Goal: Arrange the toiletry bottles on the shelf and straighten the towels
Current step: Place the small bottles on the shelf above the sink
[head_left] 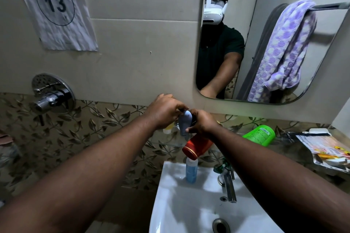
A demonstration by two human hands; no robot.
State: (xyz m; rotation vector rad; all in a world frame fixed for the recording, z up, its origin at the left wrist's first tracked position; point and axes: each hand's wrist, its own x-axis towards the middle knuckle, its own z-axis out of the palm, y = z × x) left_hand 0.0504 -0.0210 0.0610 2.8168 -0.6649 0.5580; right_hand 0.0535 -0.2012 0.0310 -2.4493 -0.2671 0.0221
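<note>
Both hands are on one item: a pale grey-blue plastic bottle (185, 123), held up against the tiled wall just above the clear glass wall shelf (166, 143), under the mirror's lower left corner.

The right hand (202, 122) wraps the bottle's right flank, thumb low on the body. The left hand (164, 111) has its fingers curled down over the rounded top. My read is a two-hand hold because the right carries the weight while the left steers the top, so it can be squared up before it is set down.

Orientation: the long axis is near vertical. The rounded top is up and leans slightly right, the bottom end down toward the shelf.

Other bottles:
- Red cylindrical bottle with a gold rim (197, 146) is tipped over just below the right wrist. Its axis is diagonal, with the gold-rimmed end pointing lower left toward the camera. I can't tell whether it lies on the shelf or is pinned by the hand.
- Bright green plastic bottle (259, 135) lies on its side on the counter to the right, so it still needs standing.
- Small yellow bottle (167, 128) sits under the left hand, mostly hidden.
- Small blue bottle with a white cap (191, 171) stands upright on the white basin (170, 185) rim.

The purple-and-white patterned towel (284, 49), seen in the mirror, hangs bunched over its rail and is not yet straightened.
</note>
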